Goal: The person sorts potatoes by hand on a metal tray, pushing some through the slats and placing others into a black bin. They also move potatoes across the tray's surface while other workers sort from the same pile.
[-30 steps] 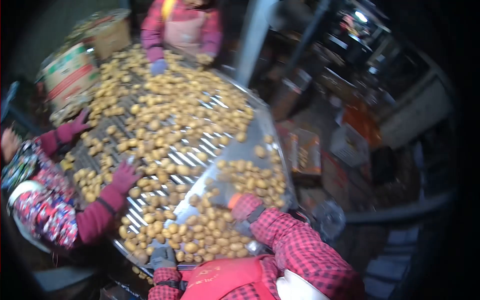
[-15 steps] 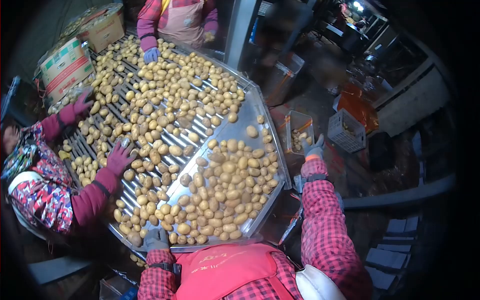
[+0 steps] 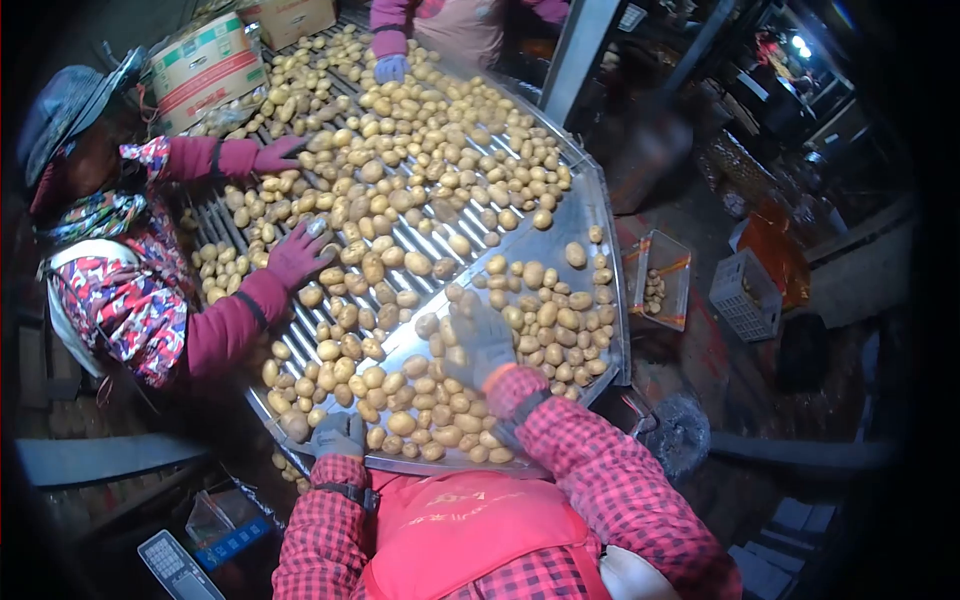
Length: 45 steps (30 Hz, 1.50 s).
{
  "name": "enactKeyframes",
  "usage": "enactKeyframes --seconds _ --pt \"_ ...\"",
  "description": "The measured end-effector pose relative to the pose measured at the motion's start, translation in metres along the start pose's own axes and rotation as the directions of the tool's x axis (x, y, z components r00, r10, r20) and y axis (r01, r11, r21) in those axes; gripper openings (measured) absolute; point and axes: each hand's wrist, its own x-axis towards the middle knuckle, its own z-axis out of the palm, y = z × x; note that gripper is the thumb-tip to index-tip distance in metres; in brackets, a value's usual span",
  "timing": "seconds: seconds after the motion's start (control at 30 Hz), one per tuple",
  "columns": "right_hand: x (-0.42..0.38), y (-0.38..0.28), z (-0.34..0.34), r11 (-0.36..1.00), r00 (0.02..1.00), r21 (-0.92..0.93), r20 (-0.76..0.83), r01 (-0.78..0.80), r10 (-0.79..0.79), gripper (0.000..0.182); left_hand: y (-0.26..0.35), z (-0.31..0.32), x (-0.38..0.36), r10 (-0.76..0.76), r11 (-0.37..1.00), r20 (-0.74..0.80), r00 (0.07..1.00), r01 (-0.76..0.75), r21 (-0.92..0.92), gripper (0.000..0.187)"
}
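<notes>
Many potatoes (image 3: 560, 318) lie on a metal tray (image 3: 545, 236) in front of me and on the roller bed (image 3: 440, 237) beyond it. My left hand (image 3: 338, 436), in a grey glove, rests at the tray's near edge with its fingers stretched forward beside the potatoes. Over the middle of the pile is my right hand (image 3: 482, 345), also gloved in grey. Motion blurs its fingers, so whether it holds a potato cannot be made out.
A person in a patterned jacket (image 3: 120, 310) has both purple-gloved hands over the rollers at left. Another person's gloved hand (image 3: 392, 68) touches potatoes at the far end. Cardboard boxes (image 3: 205, 75) stand back left; a crate (image 3: 746, 295) and a clear bin (image 3: 660, 280) stand right.
My right hand has moved from outside the tray's right side, near the bins, leftward onto the potatoes. My left hand stays by the near edge. The view has shifted left.
</notes>
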Motion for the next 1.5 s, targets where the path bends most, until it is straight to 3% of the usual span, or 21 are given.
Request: enactKeyframes --seconds 0.1,0.2,0.33,0.37,0.6,0.73,0.77,0.87,0.9,0.97,1.03,1.07,1.13,1.2,1.27,1.3,1.37,1.4,1.5 --pt "-0.039 0.007 0.001 0.991 0.915 -0.076 0.398 0.111 -0.072 0.078 0.007 -0.010 -0.001 -0.049 0.999 0.002 0.999 0.049 0.001 0.028" --pt "-0.048 0.022 0.000 0.974 0.950 -0.048 0.236 0.220 -0.203 0.072 0.004 -0.004 -0.003 -0.071 0.997 -0.034 0.997 0.070 -0.037 0.032" --pt "-0.031 0.024 0.013 0.965 0.935 -0.203 0.343 0.168 -0.091 0.068 0.004 -0.006 -0.002 -0.065 0.996 -0.056 0.996 0.061 -0.068 0.031" --pt "-0.026 0.023 0.013 0.955 0.900 -0.256 0.434 0.153 -0.028 0.072 0.008 -0.012 -0.002 -0.048 0.996 -0.063 0.997 0.044 -0.071 0.031" --pt "-0.009 0.014 0.000 0.973 0.864 -0.216 0.501 0.079 0.041 0.072 0.007 -0.012 0.001 -0.086 0.993 -0.020 0.996 0.084 -0.082 0.032" --pt "-0.021 0.023 0.009 0.979 0.935 -0.164 0.350 0.120 -0.056 0.070 0.007 -0.013 0.001 -0.087 0.993 -0.021 0.996 0.085 -0.085 0.031" --pt "-0.025 0.019 0.010 0.980 0.985 -0.126 0.086 0.157 -0.147 0.060 0.010 -0.021 0.001 -0.072 0.994 -0.008 0.997 0.071 -0.085 0.031" --pt "-0.038 -0.002 0.000 0.994 0.980 -0.044 0.180 0.098 -0.088 0.060 0.007 -0.016 -0.002 -0.104 0.991 0.008 0.995 0.104 -0.084 0.033" --pt "-0.048 -0.018 -0.007 0.992 0.918 -0.109 0.396 0.062 -0.014 0.072 0.006 -0.016 -0.003 -0.086 0.993 0.010 0.996 0.087 -0.083 0.034" --pt "-0.078 -0.031 0.011 0.981 0.852 -0.087 0.512 0.176 -0.107 0.073 0.005 -0.018 -0.001 -0.118 0.990 0.038 0.992 0.120 -0.067 0.036" --pt "-0.106 -0.032 0.012 0.953 0.880 -0.076 0.410 0.293 -0.238 0.073 0.008 -0.023 0.000 -0.195 0.978 0.115 0.974 0.202 -0.047 0.038" --pt "-0.109 -0.030 0.009 0.934 0.883 -0.073 0.359 0.351 -0.304 0.074 0.004 -0.018 -0.002 -0.129 0.985 0.023 0.991 0.130 -0.109 0.040" --pt "-0.094 -0.015 0.004 0.967 0.890 -0.026 0.397 0.254 -0.223 0.075 -0.020 0.010 -0.004 0.104 0.992 -0.052 0.993 -0.107 -0.063 0.041" --pt "-0.091 -0.019 0.002 0.985 0.913 -0.023 0.380 0.169 -0.148 0.073 0.003 -0.028 -0.002 -0.106 0.989 0.125 0.986 0.117 -0.086 0.042" --pt "-0.078 -0.026 0.000 0.988 0.952 -0.077 0.288 0.134 -0.107 0.069 -0.007 -0.019 -0.003 0.027 0.994 0.010 1.000 -0.025 -0.106 0.043" --pt "-0.074 -0.038 0.004 0.970 0.984 -0.177 0.089 0.167 -0.153 0.054 -0.010 -0.013 -0.005 -0.019 0.996 0.093 0.996 0.027 -0.087 0.042" --pt "-0.034 -0.086 0.005 0.988 0.974 0.032 0.166 0.151 -0.154 0.045 -0.002 -0.040 0.001 -0.101 0.991 0.248 0.964 0.118 -0.055 0.039" --pt "-0.017 -0.110 0.011 0.983 0.968 0.138 0.203 0.124 -0.151 0.041 -0.005 -0.034 0.000 -0.082 0.991 0.225 0.971 0.103 -0.082 0.039" --pt "0.019 -0.159 0.071 0.849 0.818 0.281 0.254 0.448 -0.516 0.039 -0.015 -0.022 -0.001 -0.026 0.990 0.189 0.982 0.051 -0.128 0.036"
